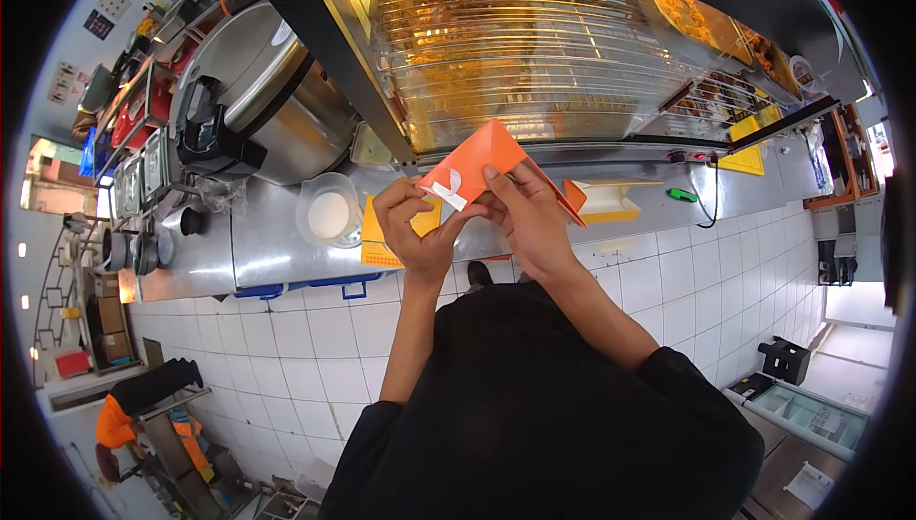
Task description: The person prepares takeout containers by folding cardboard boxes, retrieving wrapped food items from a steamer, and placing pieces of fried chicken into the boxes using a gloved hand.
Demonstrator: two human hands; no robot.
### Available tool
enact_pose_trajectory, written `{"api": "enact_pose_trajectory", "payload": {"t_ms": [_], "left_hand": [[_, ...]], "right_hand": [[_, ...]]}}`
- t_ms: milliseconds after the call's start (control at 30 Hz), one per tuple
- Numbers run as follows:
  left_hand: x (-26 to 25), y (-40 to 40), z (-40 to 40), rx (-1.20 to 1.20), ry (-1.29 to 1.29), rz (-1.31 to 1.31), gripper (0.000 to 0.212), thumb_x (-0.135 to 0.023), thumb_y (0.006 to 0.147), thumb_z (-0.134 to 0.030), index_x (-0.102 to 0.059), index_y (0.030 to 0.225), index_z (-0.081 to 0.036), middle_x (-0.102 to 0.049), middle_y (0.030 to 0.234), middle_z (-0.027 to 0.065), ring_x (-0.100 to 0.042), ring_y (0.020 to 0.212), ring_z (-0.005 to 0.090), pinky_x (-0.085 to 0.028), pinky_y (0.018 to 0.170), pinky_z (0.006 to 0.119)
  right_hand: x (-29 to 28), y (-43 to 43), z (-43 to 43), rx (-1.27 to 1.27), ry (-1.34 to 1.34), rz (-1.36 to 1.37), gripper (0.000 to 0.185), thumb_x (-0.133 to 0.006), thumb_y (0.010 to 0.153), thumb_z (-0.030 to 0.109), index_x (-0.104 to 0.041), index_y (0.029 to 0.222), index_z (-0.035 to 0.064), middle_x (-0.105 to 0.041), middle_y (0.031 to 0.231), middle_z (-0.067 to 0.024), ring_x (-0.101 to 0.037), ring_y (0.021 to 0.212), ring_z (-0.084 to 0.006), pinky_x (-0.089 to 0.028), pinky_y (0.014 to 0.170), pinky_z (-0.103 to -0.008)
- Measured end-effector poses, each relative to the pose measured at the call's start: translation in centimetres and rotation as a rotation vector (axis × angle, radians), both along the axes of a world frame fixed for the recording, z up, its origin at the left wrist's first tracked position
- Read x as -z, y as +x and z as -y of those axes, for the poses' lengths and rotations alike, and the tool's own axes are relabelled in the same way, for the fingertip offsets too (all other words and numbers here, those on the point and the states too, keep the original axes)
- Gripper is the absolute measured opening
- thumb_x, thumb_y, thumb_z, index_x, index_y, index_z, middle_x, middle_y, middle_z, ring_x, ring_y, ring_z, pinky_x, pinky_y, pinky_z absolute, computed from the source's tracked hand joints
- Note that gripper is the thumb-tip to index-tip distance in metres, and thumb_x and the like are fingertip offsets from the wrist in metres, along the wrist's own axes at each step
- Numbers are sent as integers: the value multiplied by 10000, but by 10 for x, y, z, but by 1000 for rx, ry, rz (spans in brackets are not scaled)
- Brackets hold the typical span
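Observation:
An orange folded paperboard carton (476, 155) is held up over the steel counter, between me and a glass-fronted food display. My right hand (533, 219) grips its right side, thumb on the face and fingers behind. At its lower left corner, my left hand (415, 234) has its fingertips on the edge and its thumb under the bottom edge. A white printed patch or strip (449, 192) shows on that corner. Flat yellow cardboard (379, 244) lies behind my left hand. Right of my right hand, an open yellow carton (608, 201) lies on its side.
The heated display cabinet (501, 55) has wire racks and fried food. A translucent tub (329, 212) and a large steel cooker (265, 98) stand left on the counter (272, 248). A green cutter (681, 195) lies right, beside a black cable (708, 216). A person in orange (118, 420) bends at lower left.

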State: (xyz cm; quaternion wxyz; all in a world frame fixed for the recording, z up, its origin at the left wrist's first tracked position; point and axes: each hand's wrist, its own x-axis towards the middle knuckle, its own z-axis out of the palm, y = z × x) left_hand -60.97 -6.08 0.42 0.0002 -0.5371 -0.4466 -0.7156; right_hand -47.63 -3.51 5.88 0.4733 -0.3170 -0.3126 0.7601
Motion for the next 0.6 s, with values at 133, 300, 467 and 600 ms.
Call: {"api": "enact_pose_trajectory", "payload": {"t_ms": [133, 300, 467, 600], "left_hand": [[0, -7, 5, -129, -127, -231, 448, -904, 590, -216, -628, 910, -69, -503, 1023, 78, -548, 952, 249, -478, 792, 358], [9, -5, 6, -195, -202, -360, 315, -879, 615, -144, -691, 857, -67, -577, 961, 77, -587, 869, 252, -504, 706, 340], [53, 10, 8, 15, -591, -241, 191, -758, 734, -65, -654, 891, -35, -631, 918, 108, -646, 799, 293, -520, 679, 368], [100, 6, 7, 126, -847, -229, 162, -679, 786, -89, -605, 909, -14, -651, 857, 157, -649, 769, 353, -518, 663, 430]], "right_hand": [[5, 1, -5, -17, 20, 54, 277, -576, 965, 156, -580, 1197, 5, -654, 1054, -73, -674, 898, -162, -549, 858, -295], [13, -2, -11, 20, 61, 222, 284, -599, 937, 114, -577, 1192, -10, -660, 1040, -69, -667, 929, -171, -549, 840, -303], [64, -6, -11, -25, 268, 758, 289, -573, 921, 139, -559, 1165, -14, -646, 1061, -112, -648, 917, -195, -505, 843, -328], [129, -7, -6, -78, 622, 938, 366, -544, 890, 231, -564, 1148, -29, -636, 1054, -237, -598, 995, -423, -443, 940, -438]]}}
